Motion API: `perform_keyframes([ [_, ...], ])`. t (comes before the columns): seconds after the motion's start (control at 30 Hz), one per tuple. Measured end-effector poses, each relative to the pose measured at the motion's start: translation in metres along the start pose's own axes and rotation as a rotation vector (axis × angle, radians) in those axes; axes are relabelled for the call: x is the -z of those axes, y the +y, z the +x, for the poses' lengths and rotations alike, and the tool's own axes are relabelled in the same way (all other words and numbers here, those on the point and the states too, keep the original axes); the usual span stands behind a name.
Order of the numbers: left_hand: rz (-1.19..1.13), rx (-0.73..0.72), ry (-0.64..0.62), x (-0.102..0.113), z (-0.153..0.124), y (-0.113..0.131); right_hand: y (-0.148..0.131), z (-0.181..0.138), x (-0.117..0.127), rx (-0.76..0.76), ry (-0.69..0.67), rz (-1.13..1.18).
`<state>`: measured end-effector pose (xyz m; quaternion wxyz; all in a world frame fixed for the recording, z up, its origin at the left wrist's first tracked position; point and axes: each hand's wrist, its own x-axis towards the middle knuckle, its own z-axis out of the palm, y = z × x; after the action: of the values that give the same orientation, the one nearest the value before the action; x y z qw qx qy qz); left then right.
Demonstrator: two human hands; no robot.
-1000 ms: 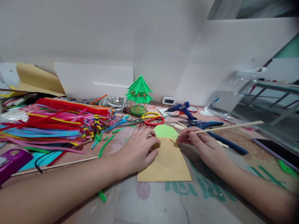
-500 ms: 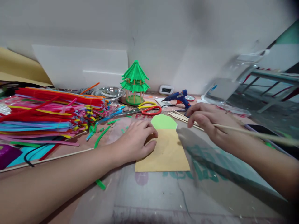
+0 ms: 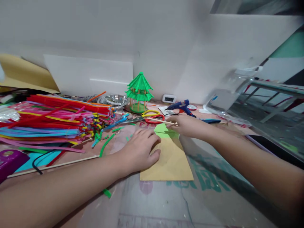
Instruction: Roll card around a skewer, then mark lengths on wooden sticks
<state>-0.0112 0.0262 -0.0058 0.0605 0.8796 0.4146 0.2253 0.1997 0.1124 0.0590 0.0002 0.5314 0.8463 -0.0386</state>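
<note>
Half a second ago right of the tan card [image 3: 169,161], the right hand [image 3: 186,125] is now at its far end, grip clamped on a stick [image 3: 162,121]; the left hand [image 3: 142,152] rests on the card, grip apart. Beyond the card: scissors [image 3: 136,120], glue gun [image 3: 182,106], pliers [image 3: 211,121] partly hidden by the right arm

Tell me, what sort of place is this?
Probably a craft workspace, judging by the colorful bundled pipe cleaners, the blue glue gun and the small green-roofed model standing between them.
</note>
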Motion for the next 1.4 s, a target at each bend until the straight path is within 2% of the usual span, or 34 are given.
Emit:
perform_keyframes([
  [0.1, 0.01, 0.008, 0.013, 0.0, 0.0, 0.0, 0.006, -0.001, 0.005, -0.003, 0.04, 0.185],
  [0.2, 0.01, 0.004, 0.014, 0.0, -0.001, 0.0, 0.02, -0.003, 0.005, 0.0, 0.056, 0.455],
  [0.27, 0.006, 0.003, 0.019, 0.0, -0.001, 0.0, 0.031, -0.001, 0.003, 0.012, 0.053, 0.553],
  [0.43, 0.002, 0.005, 0.049, -0.001, -0.001, 0.0, 0.039, 0.024, -0.003, -0.144, 0.279, 0.576],
  [0.57, 0.008, -0.03, 0.057, -0.001, -0.002, -0.001, 0.016, 0.055, -0.005, -0.156, 0.257, 0.553],
  [0.7, 0.021, -0.03, 0.028, 0.001, -0.001, -0.002, 0.001, 0.067, -0.006, -0.122, 0.352, 0.467],
  [0.83, 0.011, -0.031, -0.011, 0.005, 0.0, -0.002, 0.003, 0.038, -0.002, -0.084, 0.413, 0.476],
  [1.0, 0.07, -0.037, -0.063, 0.006, 0.002, -0.006, 0.001, -0.028, 0.004, 0.177, 0.455, 0.802],
  [1.1, 0.048, -0.042, -0.053, 0.004, 0.002, -0.008, -0.006, -0.057, -0.001, 0.119, 0.365, 0.893],
  [1.2, 0.016, -0.045, -0.067, 0.001, 0.002, -0.009, -0.011, -0.071, -0.016, 0.089, 0.263, 0.957],
  [1.4, 0.007, -0.066, -0.053, 0.0, 0.003, -0.009, -0.008, -0.076, -0.042, 0.173, 0.185, 1.056],
])
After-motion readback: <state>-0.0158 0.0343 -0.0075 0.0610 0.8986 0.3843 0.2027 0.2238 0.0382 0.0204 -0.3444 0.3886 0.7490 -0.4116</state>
